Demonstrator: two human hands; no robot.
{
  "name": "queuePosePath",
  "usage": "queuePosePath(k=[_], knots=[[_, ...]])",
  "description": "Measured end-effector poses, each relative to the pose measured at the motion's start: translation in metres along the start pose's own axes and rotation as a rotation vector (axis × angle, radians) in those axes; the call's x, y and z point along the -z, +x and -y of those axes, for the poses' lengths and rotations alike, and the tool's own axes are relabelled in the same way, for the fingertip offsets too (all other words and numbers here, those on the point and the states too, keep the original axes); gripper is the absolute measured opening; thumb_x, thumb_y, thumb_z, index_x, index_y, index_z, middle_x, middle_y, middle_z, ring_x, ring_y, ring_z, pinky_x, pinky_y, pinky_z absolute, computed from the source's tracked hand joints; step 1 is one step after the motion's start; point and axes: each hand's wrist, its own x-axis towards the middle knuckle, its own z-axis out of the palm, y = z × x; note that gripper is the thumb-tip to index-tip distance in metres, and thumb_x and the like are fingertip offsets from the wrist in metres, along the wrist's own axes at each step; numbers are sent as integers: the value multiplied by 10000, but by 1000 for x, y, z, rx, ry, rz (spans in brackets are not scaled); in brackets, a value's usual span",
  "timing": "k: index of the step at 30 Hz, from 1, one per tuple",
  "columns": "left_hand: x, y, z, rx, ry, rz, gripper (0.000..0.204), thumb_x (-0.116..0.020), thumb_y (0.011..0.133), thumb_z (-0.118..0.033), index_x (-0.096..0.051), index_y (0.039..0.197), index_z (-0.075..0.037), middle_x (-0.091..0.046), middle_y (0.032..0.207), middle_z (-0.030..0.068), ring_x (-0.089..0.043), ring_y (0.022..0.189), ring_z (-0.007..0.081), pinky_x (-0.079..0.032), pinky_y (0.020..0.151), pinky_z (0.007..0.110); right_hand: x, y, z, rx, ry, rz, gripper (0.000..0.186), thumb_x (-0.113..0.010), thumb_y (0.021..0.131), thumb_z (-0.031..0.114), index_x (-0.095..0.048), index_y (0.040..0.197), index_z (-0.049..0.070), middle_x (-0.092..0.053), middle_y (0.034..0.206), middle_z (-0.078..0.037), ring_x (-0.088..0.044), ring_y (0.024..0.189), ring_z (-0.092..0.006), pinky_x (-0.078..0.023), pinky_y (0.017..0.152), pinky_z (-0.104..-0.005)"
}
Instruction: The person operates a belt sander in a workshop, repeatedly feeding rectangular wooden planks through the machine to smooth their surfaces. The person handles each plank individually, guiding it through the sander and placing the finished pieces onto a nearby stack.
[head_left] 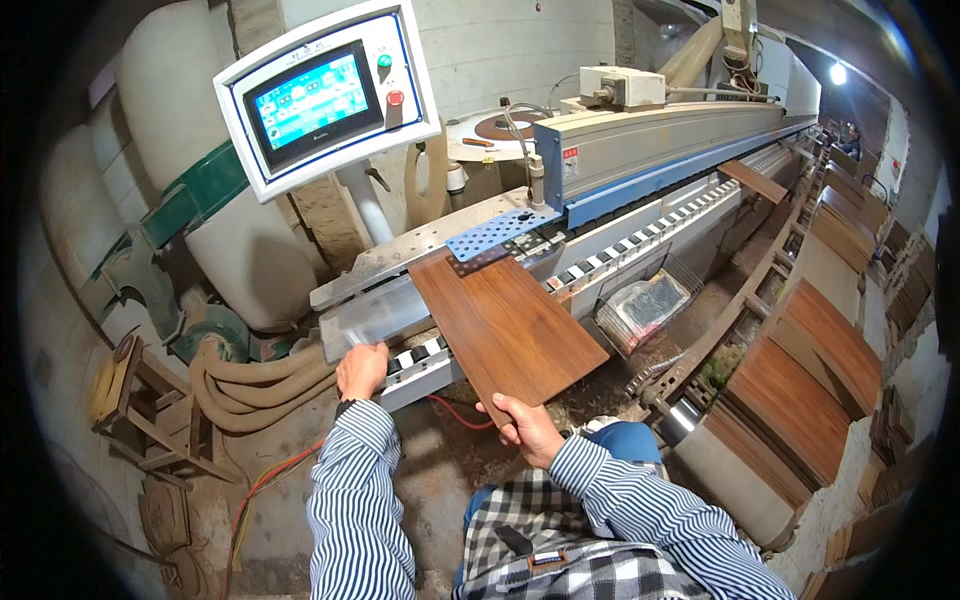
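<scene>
A brown wood-grain board [505, 325] lies flat across the infeed end of a long edge-banding machine [680, 155]. Its far edge reaches under a blue perforated guard plate [490, 235]. My right hand [525, 427] grips the board's near corner, thumb on top and fingers below. My left hand [362, 372] is closed over the corner of the machine's metal table [375, 315], left of the board. Beside that hand runs a conveyor track with black and white pads [420, 355].
A control panel with a lit screen [312, 105] stands at the upper left. Stacked boards [790, 400] lie on a roller conveyor at the right. Another board [752, 181] sits farther along the machine. Below are a wire basket [648, 305], hoses [265, 385] and a wooden stool [150, 400].
</scene>
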Motion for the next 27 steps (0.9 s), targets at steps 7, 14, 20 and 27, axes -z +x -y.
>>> queuePosePath(k=[7,14,20,27], knots=[[0,-1,-1,-24,16,3,434,-433,871,-421,-684,1011,-94,-635,1022,212,-590,1004,373,-443,885,430,4,1,-1,90,-3,-124,271,-562,886,235,-542,1057,25,-651,911,-69,-344,409,-49,-344,424,-220],[0,0,3,-25,16,-2,436,-424,867,-412,-685,1006,-91,-635,1015,216,-590,993,385,-446,873,433,31,1,29,188,38,-232,243,-606,846,233,-590,946,13,-626,731,-49,-358,400,-74,-335,400,-243],[-3,1,3,-24,4,-14,427,-432,861,-411,-689,995,-97,-636,1014,213,-591,998,376,-447,872,432,73,6,56,220,5,-336,259,-648,814,260,-574,932,42,-527,619,0,-344,402,-81,-357,427,-274],[-6,6,-2,-27,12,-5,431,-437,857,-417,-680,1012,-97,-634,1021,213,-587,1009,376,-444,879,432,129,10,93,271,-13,-410,256,-649,812,284,-573,931,71,-418,546,31,-307,389,-84,-333,427,-284]])
